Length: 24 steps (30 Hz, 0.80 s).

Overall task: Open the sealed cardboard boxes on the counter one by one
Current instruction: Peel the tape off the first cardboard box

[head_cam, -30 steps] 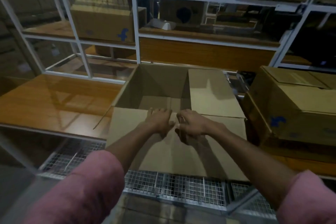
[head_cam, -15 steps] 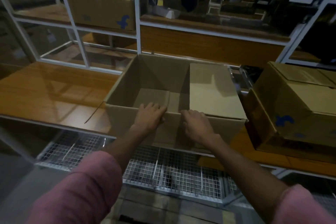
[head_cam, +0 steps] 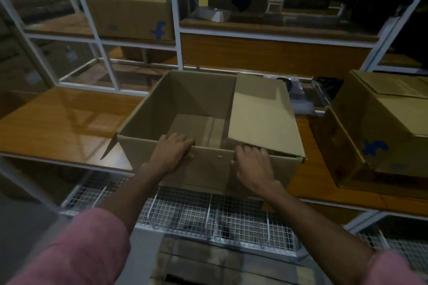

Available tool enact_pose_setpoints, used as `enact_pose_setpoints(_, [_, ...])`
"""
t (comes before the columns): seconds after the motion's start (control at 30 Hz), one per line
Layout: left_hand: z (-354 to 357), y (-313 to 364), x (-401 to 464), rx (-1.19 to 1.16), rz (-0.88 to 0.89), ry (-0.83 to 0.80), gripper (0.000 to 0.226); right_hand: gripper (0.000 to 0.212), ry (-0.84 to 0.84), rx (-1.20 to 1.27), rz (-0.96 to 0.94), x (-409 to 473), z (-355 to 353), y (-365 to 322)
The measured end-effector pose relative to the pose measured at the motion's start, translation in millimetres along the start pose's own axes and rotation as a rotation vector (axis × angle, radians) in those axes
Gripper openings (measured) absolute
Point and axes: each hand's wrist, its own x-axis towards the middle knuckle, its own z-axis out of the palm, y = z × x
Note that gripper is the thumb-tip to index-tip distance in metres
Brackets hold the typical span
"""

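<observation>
An open cardboard box (head_cam: pixel 203 99) stands on the wooden counter (head_cam: pixel 58 122), straight ahead of me. Its inside looks bare. The near flap (head_cam: pixel 208 169) hangs folded down over the front wall. The right flap (head_cam: pixel 261 113) lies over the opening. My left hand (head_cam: pixel 172 154) grips the front rim, fingers curled over it. My right hand (head_cam: pixel 252 164) rests on the rim at the right flap's near edge, fingers bent onto it. At the right, a second cardboard box (head_cam: pixel 379 132) with a blue logo sits tilted on the counter.
A white metal rack (head_cam: pixel 178 28) rises behind the counter, with a logo box (head_cam: pixel 132 16) and other boxes on its shelves. Wire mesh baskets (head_cam: pixel 208 217) hang below the counter's front edge. Dark plastic-wrapped items (head_cam: pixel 298 95) lie between the two boxes.
The near flap, flat toward me a second ago, has been pushed down against the front wall. Both hands have moved with it and now sit on the front rim.
</observation>
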Motion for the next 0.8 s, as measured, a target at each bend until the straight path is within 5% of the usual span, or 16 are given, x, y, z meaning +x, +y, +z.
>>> enact_pose_setpoints(0.33, [-14.4, 67.3, 26.4, 0.020, 0.062, -0.088, 0.031, 0.032, -0.038, 0.028, -0.010, 2.6, -4.2, -0.1])
enact_pose_setpoints(0.47, [-9.9, 69.5, 24.6, 0.035, 0.026, -0.039, 0.028, 0.056, 0.002, 0.141, -0.066, -0.2, -10.0, 11.9])
enact_pose_setpoints(0.7, [-6.6, 70.4, 26.0, 0.028, -0.008, -0.075, 0.031, 0.070, 0.246, 0.040, 0.195, 12.4, -24.5, 84.6])
enact_pose_setpoints(0.8, [-4.6, 67.9, 27.3, 0.010, -0.004, -0.102, 0.034, 0.069, 0.206, -0.012, 0.350, 9.8, -23.9, 107.5])
